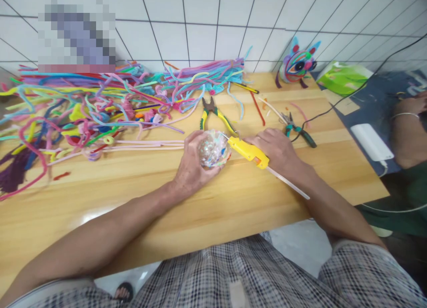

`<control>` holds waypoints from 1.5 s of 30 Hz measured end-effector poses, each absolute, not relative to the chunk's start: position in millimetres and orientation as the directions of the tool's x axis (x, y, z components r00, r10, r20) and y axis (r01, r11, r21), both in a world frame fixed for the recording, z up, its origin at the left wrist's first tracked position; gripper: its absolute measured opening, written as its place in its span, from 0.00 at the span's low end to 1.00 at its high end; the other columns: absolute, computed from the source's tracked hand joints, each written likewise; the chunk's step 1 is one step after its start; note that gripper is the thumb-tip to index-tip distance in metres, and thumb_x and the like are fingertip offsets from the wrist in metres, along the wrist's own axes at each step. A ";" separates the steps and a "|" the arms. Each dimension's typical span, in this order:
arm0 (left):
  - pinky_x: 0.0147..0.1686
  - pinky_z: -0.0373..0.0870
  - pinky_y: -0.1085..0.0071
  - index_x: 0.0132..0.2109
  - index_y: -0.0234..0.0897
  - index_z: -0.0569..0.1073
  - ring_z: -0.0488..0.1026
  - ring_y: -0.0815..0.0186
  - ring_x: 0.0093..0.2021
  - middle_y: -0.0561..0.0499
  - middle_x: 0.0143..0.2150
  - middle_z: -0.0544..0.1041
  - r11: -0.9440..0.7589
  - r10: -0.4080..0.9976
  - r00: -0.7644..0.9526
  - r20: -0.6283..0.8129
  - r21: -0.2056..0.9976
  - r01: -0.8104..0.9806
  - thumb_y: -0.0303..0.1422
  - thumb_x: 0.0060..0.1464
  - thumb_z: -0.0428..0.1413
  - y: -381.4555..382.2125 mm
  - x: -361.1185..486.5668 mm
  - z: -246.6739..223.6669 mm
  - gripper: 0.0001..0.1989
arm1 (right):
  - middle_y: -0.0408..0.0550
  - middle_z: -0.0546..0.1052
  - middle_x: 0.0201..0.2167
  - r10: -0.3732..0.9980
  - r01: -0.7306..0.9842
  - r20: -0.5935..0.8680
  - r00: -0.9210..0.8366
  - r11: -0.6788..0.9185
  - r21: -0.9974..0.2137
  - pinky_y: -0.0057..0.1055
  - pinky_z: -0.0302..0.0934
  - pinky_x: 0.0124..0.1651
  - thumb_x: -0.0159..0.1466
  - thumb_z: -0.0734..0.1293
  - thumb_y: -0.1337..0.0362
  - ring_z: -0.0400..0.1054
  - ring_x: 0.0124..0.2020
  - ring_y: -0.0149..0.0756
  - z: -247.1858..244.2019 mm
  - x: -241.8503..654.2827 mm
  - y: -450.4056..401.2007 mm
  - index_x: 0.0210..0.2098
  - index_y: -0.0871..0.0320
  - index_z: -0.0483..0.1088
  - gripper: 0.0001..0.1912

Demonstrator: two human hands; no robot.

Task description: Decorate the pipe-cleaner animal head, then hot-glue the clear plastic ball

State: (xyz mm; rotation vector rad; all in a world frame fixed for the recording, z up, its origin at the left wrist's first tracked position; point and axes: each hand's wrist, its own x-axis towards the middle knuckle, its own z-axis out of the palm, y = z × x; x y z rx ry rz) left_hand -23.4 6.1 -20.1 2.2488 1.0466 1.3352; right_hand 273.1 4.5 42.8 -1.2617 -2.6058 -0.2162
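My left hand [195,163] is wrapped round a clear rounded plastic piece [213,149] with coloured bits on or in it; its exact kind is hard to make out. In my right hand [271,148] is a yellow hot glue gun [248,151], a clear glue stick [288,183] jutting from its rear. The gun's metal nozzle points left at the clear piece's upper right edge; I cannot tell whether they touch. Just beyond the clear piece lie pliers [213,110] with yellow and green handles, their jaws pointing away from me.
Fuzzy pipe cleaners [100,108] in many colours cover the table's left and back. Green-handled cutters [298,129] lie right of my right hand, near a black cord [347,97]. A colourful cat-like figure [298,66] stands at the back right. Another person's arm [412,134] shows far right.
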 end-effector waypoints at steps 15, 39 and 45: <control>0.70 0.71 0.38 0.73 0.49 0.54 0.68 0.45 0.71 0.39 0.69 0.66 -0.677 0.730 0.307 0.611 0.583 0.450 0.32 0.52 0.74 7.1 -23.8 -20.1 0.50 | 0.51 0.81 0.37 0.734 0.773 0.283 -0.617 0.633 0.043 0.41 0.56 0.45 0.78 0.60 0.58 0.69 0.41 0.45 41.9 274.2 3.9 0.60 0.56 0.77 0.19; 0.72 0.70 0.36 0.74 0.50 0.54 0.67 0.43 0.73 0.40 0.71 0.66 -0.670 0.739 0.320 0.593 0.596 0.444 0.32 0.52 0.74 6.8 -23.1 -20.7 0.50 | 0.50 0.77 0.33 0.751 0.778 0.234 -0.617 0.627 0.040 0.40 0.56 0.43 0.77 0.59 0.64 0.66 0.37 0.44 51.6 273.9 -0.8 0.58 0.55 0.79 0.19; 0.72 0.69 0.37 0.73 0.48 0.55 0.68 0.44 0.72 0.39 0.70 0.66 -0.684 0.726 0.326 0.605 0.590 0.429 0.31 0.52 0.73 6.4 -23.3 -18.8 0.50 | 0.50 0.78 0.33 0.704 0.744 0.265 -0.659 0.662 0.091 0.40 0.55 0.42 0.78 0.58 0.62 0.66 0.37 0.44 51.6 272.8 -3.0 0.57 0.57 0.78 0.19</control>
